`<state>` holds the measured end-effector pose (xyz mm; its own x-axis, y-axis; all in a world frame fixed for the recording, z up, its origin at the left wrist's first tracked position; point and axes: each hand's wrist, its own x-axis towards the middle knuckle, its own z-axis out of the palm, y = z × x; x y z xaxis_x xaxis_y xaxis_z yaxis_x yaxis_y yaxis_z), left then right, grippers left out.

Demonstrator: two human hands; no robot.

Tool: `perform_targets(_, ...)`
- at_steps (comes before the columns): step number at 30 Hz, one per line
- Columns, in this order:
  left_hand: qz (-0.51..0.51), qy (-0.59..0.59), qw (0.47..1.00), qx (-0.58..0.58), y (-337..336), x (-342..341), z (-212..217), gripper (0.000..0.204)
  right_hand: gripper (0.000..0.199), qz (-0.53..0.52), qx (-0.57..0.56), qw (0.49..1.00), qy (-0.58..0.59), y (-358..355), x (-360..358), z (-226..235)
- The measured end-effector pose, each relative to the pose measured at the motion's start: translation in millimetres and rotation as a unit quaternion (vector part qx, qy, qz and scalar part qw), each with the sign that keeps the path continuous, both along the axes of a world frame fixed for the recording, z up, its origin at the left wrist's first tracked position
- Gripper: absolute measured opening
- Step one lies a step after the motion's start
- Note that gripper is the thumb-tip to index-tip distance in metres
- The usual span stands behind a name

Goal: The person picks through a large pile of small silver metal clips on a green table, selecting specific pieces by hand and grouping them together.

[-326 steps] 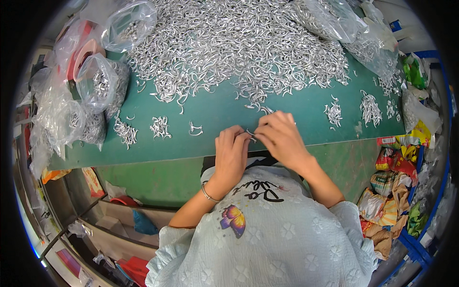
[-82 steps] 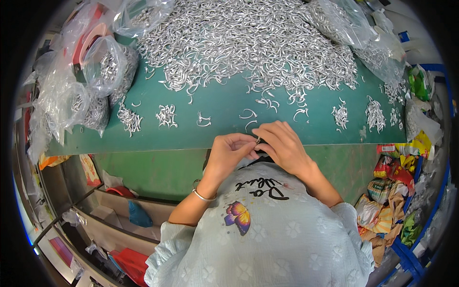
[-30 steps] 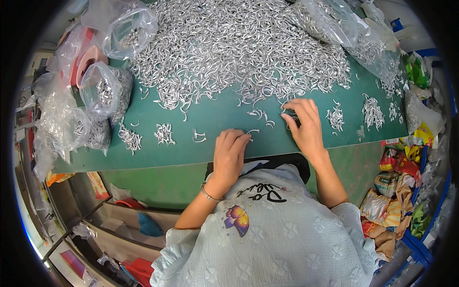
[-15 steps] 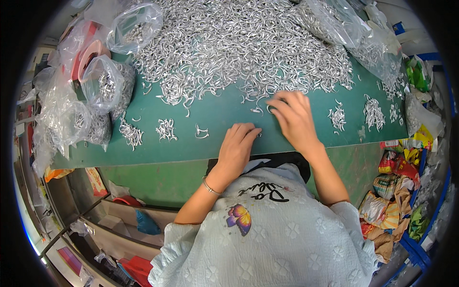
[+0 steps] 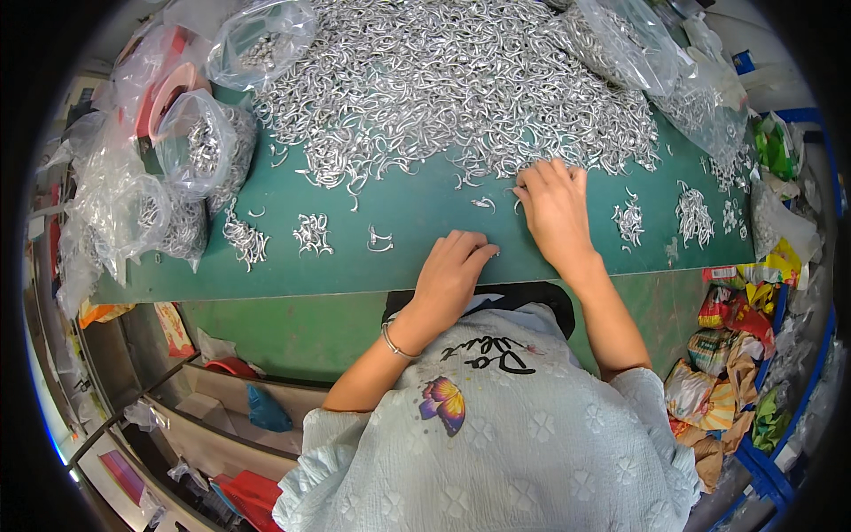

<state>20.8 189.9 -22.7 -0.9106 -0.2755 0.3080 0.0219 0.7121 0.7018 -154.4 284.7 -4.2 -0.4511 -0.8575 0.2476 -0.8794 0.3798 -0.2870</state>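
Heaped small silvery bent metal hooks [image 5: 443, 80]

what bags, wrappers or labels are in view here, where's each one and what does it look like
Clear plastic bags: left end of the green table, bulging with silvery metal pieces.
Clear bag: top left, by the big metal pile.
Clear bags: top right, crumpled.
Colourful wrappers: lower right below the table, red, yellow, orange, crumpled.
Green packet: far right edge.
No screens or signs show.

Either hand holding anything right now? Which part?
Cannot tell. The left hand rests curled on the green table mat; the right hand lies flat at the edge of the pile of small silver metal hooks.
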Motion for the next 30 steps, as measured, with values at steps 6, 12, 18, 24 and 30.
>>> perform_targets(6,0.005,-0.001,1.000,0.016,2.7,-0.5,3.2,0.027,0.011,0.034,0.002,0.999,-0.018,7.4,-5.5,4.2)
perform_targets(12,0.002,0.014,1.000,0.006,1.1,-0.2,0.7,0.028,0.009,0.037,0.013,0.999,0.032,10.2,-9.7,6.2)
perform_targets(18,-0.004,0.005,1.000,0.001,1.6,0.0,0.3,0.029,0.007,0.019,-0.094,0.995,-0.024,11.9,-5.3,16.3)
perform_targets(24,0.021,0.013,0.999,0.025,3.5,1.0,-1.5,0.036,0.007,0.074,-0.078,0.956,-0.272,7.4,14.6,9.5)
perform_targets(30,-0.009,-0.040,0.993,-0.112,1.3,-12.1,11.7,0.040,0.010,0.019,-0.072,0.997,0.006,-10.5,-27.4,-3.8)
